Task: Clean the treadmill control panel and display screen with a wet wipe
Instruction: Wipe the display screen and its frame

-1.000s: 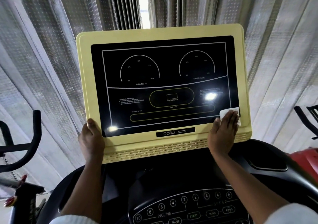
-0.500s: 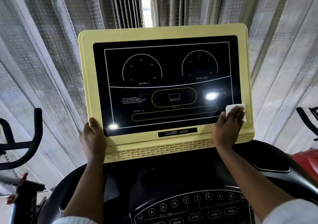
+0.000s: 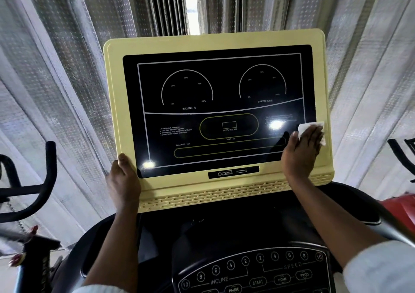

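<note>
Fingers (image 3: 311, 136): right hand's (image 3: 301, 155), flat — pressing wet wipe (image 3: 308, 126) on display screen's (image 3: 215, 94) right edge.
Left hand (image 3: 123, 180): grips yellow frame's (image 3: 215, 42) lower-left corner.
Change: wipe climbed from the bottom corner — stroke running upward.
Control panel (image 3: 258, 272): likely unwiped yet.

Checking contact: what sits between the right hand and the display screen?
The white wet wipe, pressed under the right hand at the right edge of the display screen, overlapping the yellow frame. The head view shows it.
</note>
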`<state>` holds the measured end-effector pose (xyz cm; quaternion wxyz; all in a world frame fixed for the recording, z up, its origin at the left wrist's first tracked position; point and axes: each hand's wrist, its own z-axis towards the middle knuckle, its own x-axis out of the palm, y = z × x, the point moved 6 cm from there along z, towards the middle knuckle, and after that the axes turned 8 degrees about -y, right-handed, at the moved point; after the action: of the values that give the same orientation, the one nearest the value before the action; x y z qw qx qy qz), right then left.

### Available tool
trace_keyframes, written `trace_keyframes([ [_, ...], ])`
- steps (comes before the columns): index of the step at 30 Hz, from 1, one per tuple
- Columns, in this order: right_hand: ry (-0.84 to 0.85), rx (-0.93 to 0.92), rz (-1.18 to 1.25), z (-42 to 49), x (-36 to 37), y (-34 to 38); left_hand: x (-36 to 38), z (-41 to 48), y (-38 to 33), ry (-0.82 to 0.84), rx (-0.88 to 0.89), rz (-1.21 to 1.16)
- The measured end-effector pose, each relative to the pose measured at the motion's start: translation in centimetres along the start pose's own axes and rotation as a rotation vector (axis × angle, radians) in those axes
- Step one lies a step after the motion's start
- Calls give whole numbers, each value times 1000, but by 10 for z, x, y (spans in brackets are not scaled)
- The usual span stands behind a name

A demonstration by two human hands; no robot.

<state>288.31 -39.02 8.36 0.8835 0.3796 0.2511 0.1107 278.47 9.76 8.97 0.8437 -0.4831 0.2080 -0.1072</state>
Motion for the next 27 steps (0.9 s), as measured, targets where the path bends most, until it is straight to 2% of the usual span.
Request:
trace_keyframes([
  [7, 12, -88, -8, -67, -1, -2, 1, 1, 1, -13, 14, -5],
  [10, 28, -113, -8, -35, 1, 8, 0, 0, 0, 0, 4, -4],
  [15, 5, -45, 23, 11, 2, 20, -1, 1, 3, 0, -12, -6],
  [20, 59, -228, -29, -69, 4, 22, 1, 2, 6, -9, -12, -5],
  [22, 77, -263, -37, -57, 5, 25, 0, 3, 6, -16, -8, -5],
  [27, 11, -87, 6, 11, 5, 34, 2, 5, 9, -26, 12, -1],
])
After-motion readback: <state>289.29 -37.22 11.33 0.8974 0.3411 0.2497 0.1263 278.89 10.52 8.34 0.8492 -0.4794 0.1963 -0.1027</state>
